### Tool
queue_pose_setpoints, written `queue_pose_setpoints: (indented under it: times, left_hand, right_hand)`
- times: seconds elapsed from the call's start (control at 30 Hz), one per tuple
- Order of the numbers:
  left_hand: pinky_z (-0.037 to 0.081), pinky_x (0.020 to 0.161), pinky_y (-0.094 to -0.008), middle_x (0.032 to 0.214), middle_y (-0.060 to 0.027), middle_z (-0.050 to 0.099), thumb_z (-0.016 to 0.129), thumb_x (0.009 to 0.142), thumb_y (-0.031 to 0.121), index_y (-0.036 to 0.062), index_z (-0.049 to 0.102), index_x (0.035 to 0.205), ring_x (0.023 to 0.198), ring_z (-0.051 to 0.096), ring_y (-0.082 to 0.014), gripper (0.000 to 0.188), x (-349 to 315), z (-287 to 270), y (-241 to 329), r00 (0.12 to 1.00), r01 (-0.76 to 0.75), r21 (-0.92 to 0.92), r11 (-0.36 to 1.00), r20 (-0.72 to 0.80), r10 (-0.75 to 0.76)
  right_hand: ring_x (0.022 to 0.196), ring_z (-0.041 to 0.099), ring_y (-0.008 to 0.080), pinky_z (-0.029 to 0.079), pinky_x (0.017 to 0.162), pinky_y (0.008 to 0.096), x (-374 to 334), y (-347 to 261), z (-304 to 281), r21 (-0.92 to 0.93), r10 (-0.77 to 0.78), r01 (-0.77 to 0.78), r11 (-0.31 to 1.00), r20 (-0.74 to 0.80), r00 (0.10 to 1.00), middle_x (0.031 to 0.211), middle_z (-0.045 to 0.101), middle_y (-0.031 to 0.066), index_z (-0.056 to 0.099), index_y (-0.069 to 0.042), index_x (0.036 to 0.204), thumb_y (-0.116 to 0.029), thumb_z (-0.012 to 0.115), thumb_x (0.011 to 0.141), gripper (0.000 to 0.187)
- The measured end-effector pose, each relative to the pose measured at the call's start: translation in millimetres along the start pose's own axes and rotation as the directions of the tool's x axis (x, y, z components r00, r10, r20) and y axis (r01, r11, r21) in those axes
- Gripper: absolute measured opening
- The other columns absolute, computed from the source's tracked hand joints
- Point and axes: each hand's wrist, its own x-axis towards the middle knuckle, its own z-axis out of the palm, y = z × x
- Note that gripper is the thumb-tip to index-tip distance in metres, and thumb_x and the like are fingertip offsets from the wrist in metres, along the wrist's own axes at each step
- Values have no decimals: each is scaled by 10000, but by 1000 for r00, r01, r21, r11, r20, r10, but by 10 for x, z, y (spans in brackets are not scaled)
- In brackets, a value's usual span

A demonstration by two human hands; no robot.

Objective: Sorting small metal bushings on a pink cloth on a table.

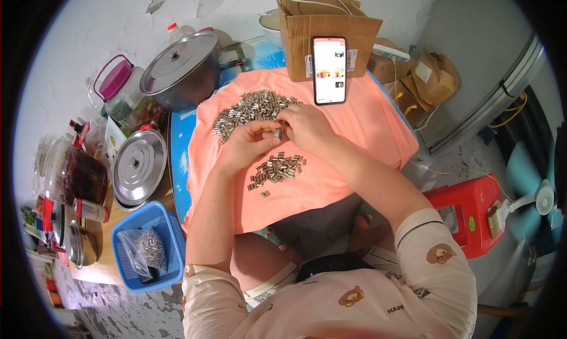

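Note:
My left hand (247, 143) pinches a small silvery metal cylinder (277, 133) between thumb and fingertips. Close against it, my right hand (307, 125) has its fingers bent and drawn together at the left fingertips; what they hold, if anything, is hidden. Behind both hands spreads a large heap of small metal cylinders (251, 109). A smaller pile of similar metal pieces (282, 166) lies nearer to me, just below my hands, with a few strays at its near edge. Everything rests on an orange-pink cloth (360, 126) draped over a blue table.
A lit phone (329, 73) leans on a cardboard box (295, 31) at the back. To the left are a lidded pot (180, 61), a steel lid (139, 167) and a blue basket (124, 268) with a bag of metal pieces (152, 250). At right stand a red stool (481, 215) and a fan (543, 197).

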Motion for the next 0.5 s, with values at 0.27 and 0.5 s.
queue_pose_setpoints:
  times: [0.27, 0.5]
  left_hand:
    - [447, 585, -161, 877, -13, 584, 585, 783, -3, 13, 553, 1031, 755, 542, -48, 250, 25, -41, -9, 994, -84, 24, 996, -63, 85]
    - [459, 664, -183, 898, -20, 581, 580, 778, -21, -2, 544, 1042, 789, 545, -67, 266, 53, -73, -58, 991, -127, 11, 992, -51, 128]
  right_hand:
    - [777, 555, 265, 446, 687, 373, 58, -48, 27, -34, 76, -75, 997, 40, 996, 766, 575, 89, 586, -51, 777, -101, 593, 687, 103]
    - [781, 551, 262, 443, 687, 376, 2, -19, 38, -55, 87, -86, 995, 13, 996, 769, 577, 91, 584, -40, 744, -115, 577, 698, 88]
